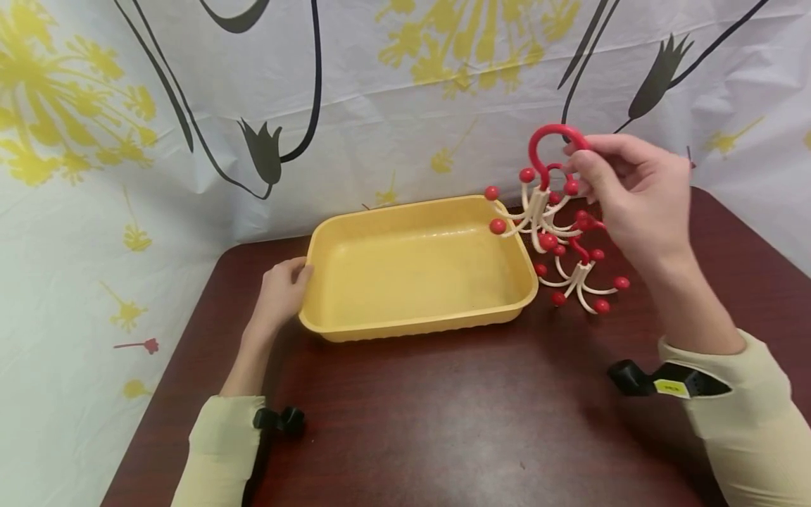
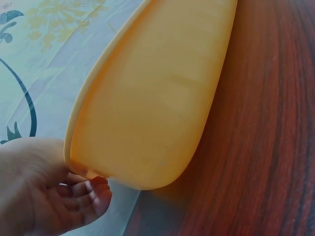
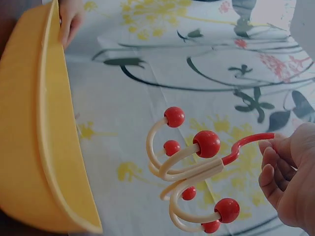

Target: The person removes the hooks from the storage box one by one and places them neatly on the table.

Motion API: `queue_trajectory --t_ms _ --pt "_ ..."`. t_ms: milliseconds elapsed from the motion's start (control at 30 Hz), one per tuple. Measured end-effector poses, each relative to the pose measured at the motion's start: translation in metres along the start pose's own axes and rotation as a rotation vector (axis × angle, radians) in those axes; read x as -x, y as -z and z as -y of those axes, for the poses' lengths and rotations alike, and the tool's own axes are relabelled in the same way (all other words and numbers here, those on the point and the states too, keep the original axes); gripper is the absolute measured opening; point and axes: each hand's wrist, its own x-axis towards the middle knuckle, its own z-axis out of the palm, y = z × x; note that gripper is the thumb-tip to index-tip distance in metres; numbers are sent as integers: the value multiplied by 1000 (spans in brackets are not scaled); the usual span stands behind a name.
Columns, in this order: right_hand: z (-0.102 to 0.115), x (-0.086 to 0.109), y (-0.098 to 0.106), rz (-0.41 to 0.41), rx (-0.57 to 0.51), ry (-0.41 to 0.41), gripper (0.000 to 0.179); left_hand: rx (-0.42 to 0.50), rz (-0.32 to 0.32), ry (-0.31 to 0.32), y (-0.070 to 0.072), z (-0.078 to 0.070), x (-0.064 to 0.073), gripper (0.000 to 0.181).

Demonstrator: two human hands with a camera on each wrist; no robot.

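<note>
My right hand (image 1: 643, 201) pinches the red hook of a multi-arm hook hanger (image 1: 538, 205), which has curved cream arms tipped with red balls. The hanger hangs in the air by the right end of a yellow plastic tub (image 1: 418, 327); the right wrist view shows its arms spread below the hook. My left hand (image 1: 279, 294) grips the tub's left rim, with the fingers curled outside the wall in the left wrist view. Nothing lies inside the tub. On the table, another such hanger (image 1: 580, 276) sits right of the tub, partly hidden by the raised one and my right hand.
A dark reddish wood table (image 1: 431, 415) carries the tub. Behind it and to the left hangs a white sheet (image 1: 355, 141) with yellow and dark flower prints. More red and cream parts lie behind the raised hanger, too overlapped to tell apart.
</note>
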Motion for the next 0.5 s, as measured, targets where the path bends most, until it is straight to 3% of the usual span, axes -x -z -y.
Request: queue_trajectory --t_ms 200,367,500 --pt "2 -6 29 -54 -37 3 22 -4 2 -2 0 0 0 41" --pt "-1 -10 55 -123 -8 -36 24 -8 -1 -6 0 0 0 41" --pt "-5 -10 78 -145 161 -102 26 -7 -5 -14 0 0 0 40"
